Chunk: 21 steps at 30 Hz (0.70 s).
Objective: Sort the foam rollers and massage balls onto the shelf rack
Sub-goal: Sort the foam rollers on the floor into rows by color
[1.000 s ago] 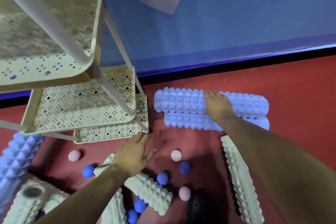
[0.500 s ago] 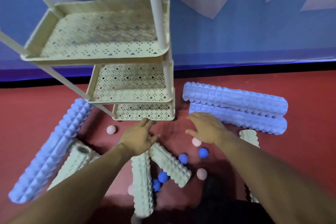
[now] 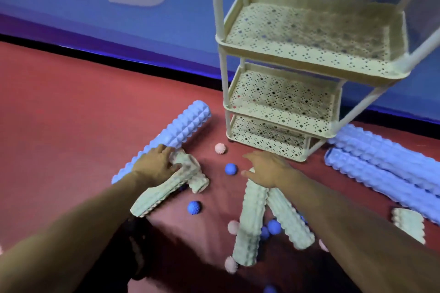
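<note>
Rollers and balls scattered on the floor [image 3: 71, 107] before the shelf rack [image 3: 283, 93].
A long roller [image 3: 176, 131] lies left of the rack, two long rollers [image 3: 385, 162] right of it; short rollers [image 3: 252, 219] and massage balls [image 3: 231, 169] lie in front, between them.

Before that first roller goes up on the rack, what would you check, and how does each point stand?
1. Left hand on a cream roller: ok, fingers lie over its upper end, though a firm grip cannot be told.
2. Right hand free: ok, open, holding nothing.
3. Rack shelves bare: ok, no rollers or balls on the three in view.
4. Rack standing level: cannot tell, feet mostly hidden.
5. Path clear: not ok, a pink ball and a blue ball lie between the hand and the rack.
</note>
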Motion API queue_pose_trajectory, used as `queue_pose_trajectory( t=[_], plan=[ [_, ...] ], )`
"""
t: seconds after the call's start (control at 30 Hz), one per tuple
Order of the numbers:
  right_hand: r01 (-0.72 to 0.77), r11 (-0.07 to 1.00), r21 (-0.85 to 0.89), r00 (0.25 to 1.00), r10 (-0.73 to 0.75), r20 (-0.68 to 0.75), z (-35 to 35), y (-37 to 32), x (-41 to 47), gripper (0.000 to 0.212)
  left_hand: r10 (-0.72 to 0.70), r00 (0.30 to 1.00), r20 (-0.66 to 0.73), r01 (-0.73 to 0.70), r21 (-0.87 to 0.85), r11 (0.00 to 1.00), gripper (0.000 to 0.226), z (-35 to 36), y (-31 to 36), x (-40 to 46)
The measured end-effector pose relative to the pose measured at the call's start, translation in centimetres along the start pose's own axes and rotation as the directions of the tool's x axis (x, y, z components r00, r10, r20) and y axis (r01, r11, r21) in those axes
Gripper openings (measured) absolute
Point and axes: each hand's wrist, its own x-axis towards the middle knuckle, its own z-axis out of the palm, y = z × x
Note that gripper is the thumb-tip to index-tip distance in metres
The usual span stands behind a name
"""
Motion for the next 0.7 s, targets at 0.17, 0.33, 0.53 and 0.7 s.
queue_pose_trajectory(
  t=[0.17, 0.33, 0.53, 0.7],
  plan=[
    [0.006, 1.0, -0.025, 0.996, -0.004, 0.086, -0.1, -2.6, 1.6, 0.061, -0.174, 0.984, 0.046, 0.178, -0.099, 0.979, 0.082, 0.2, -5.4, 1.0],
    [0.022, 0.998, -0.062, 0.991, -0.014, 0.134, 0.6, -7.3, 9.1, 0.066, -0.259, 0.948, 0.184, 0.294, -0.201, 0.934, 0.101, 3.7, -12.5, 6.5],
    [0.033, 0.997, -0.067, 0.978, -0.018, 0.208, 1.6, -7.9, 10.9, 0.07, -0.244, 0.947, 0.211, 0.298, -0.279, 0.913, 0.096, 5.0, -12.8, 8.6],
    [0.013, 0.998, -0.067, 0.959, 0.006, 0.283, 1.3, -7.7, 11.0, 0.071, -0.293, 0.938, 0.184, 0.337, -0.289, 0.896, 0.088, 6.0, -12.6, 8.6]
  ],
)
